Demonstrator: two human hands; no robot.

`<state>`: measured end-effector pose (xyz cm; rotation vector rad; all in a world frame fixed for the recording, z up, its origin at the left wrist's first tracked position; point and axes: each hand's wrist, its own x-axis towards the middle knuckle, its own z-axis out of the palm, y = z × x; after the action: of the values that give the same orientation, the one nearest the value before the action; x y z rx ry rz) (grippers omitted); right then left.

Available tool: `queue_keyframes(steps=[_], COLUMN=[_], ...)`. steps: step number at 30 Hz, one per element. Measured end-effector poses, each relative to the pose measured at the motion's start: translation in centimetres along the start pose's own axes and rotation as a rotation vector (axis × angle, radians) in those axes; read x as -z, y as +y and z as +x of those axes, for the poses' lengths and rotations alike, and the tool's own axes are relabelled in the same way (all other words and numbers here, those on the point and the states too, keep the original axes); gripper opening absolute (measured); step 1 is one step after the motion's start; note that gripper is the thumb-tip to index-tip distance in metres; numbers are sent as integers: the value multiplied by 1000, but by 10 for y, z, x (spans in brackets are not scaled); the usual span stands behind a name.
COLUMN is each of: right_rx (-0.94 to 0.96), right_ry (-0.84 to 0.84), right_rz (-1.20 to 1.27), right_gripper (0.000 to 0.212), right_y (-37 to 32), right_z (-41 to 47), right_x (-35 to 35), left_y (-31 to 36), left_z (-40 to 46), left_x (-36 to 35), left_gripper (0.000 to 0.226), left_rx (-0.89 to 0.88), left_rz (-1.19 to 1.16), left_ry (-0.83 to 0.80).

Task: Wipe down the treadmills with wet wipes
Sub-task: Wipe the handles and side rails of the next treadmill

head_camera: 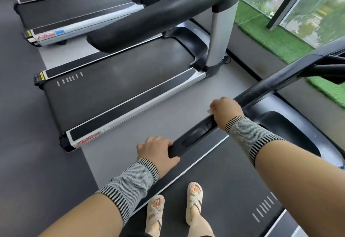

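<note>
Here, right hand (226, 112) gripping crumpled wipe (210, 110), glossy handrail (261, 91)

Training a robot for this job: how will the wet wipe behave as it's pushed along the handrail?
Probably floppy: the wet wipe shows only as a crumpled scrap beside the right hand. Likely light, bunching easily. It may slide readily, since the handrail looks smooth and glossy.

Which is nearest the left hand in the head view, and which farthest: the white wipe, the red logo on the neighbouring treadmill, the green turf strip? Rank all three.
From the left hand:
1. Wipe, in the right hand, up the handrail.
2. Red logo, left; close to the wipe's rank.
3. Green turf strip, far right by the window.
</note>
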<state>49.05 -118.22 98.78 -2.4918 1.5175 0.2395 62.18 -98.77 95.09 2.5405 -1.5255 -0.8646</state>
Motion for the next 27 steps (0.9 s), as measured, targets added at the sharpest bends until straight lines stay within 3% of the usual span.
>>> queue_keyframes(steps=[6,10,14,18,21,25,27], right_rx=[147,58,220,68,191,83,188], right_ry=[-166,10,-22,122,53,113,14], right_rz=[-72,30,164,305,316,347,318], right_gripper=[23,25,21,16,16,20,21], right_y=[4,24,17,7,-18,-24,-41], right_z=[12,4,-32,-49,-70,-72,-81], right_x=[-3,-4,-17,-29,-42,-44,-48], left_y=[21,24,26,25,23,15,8], left_z=[19,23,25,23,21,13,8], left_x=[1,-1,-2,-2,-3,-2,-3], left_gripper=[51,51,49,50,51,53,52], left_rx=[-24,-23,-16,-16,-11,-13,-3], left_rz=[18,17,-16,-28,-29,-19,-23], left_ry=[6,20,34,28,28,16,17])
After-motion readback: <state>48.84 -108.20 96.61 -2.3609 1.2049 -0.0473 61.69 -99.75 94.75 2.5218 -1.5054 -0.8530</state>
